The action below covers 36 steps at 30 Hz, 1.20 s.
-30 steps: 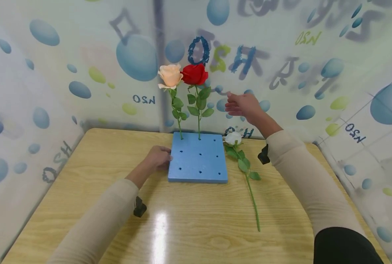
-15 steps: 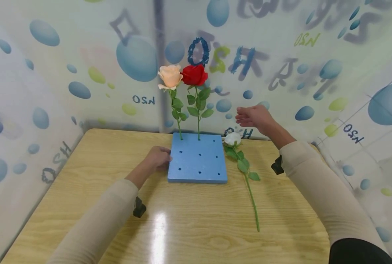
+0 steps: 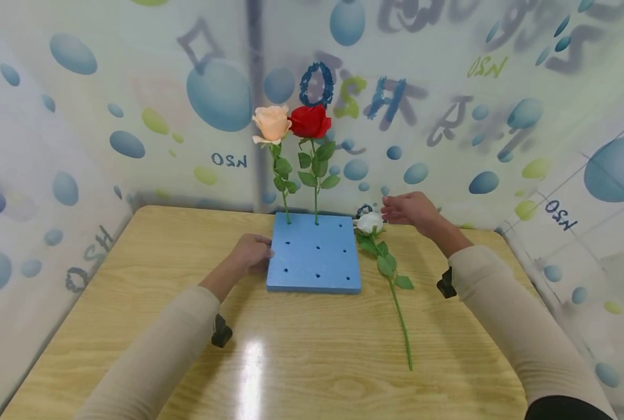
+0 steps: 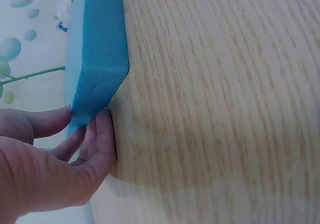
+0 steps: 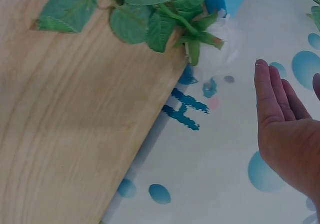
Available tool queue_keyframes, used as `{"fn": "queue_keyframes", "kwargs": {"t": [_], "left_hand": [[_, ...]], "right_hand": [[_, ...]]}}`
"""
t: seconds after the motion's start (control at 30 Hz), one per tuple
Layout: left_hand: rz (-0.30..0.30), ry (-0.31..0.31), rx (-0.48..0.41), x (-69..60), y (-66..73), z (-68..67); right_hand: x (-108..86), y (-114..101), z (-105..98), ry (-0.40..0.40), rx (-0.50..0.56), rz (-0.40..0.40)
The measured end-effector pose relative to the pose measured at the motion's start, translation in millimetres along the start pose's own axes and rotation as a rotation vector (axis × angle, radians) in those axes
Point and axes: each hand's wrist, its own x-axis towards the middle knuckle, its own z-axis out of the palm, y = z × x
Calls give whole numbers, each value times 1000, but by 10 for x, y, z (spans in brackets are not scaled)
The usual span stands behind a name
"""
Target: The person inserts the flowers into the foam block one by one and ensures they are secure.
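A blue foam board (image 3: pixel 313 259) with rows of small holes lies on the table. A peach rose (image 3: pixel 272 123) and a red rose (image 3: pixel 310 122) stand upright in its back holes. My left hand (image 3: pixel 250 253) grips the board's left edge; in the left wrist view the thumb (image 4: pixel 50 121) is on its upper side and the fingers are at its lower edge. A white rose (image 3: pixel 369 223) lies right of the board, its stem pointing toward me. Beside its bloom hovers my right hand (image 3: pixel 410 211), fingers extended and holding nothing. In the right wrist view those fingers (image 5: pixel 272 91) are apart from the bloom.
The wooden table (image 3: pixel 196 373) ends at a patterned wall covering (image 3: pixel 185 175) behind the board. More of this covering rises at the left and right sides. A bright light reflection (image 3: pixel 251 373) shows on the tabletop.
My right hand has come down and moved right, from beside the red rose to beside the white rose's bloom. My left hand has stayed at the board's edge.
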Motion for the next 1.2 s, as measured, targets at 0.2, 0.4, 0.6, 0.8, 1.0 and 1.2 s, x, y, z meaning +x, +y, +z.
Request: {"fn": "queue_keyframes", "kwargs": {"t": [0.2, 0.4, 0.6, 0.8, 1.0, 1.2], "left_hand": [[3, -2, -9, 2, -2, 5], [3, -7, -9, 5, -8, 2], [-5, -6, -18, 3, -2, -1], [-8, 0, -10, 2, -6, 1], [-2, -6, -4, 14, -21, -8], [1, -13, -17, 31, -36, -16]], "right_hand": [[-3, 175, 6, -37, 7, 25], [-16, 319, 21, -78, -16, 62], [-15, 456, 48, -100, -52, 69], [15, 594, 97, -93, -99, 89], [-6, 657, 148, -89, -97, 89], [27, 757, 178, -75, -140, 108]]}}
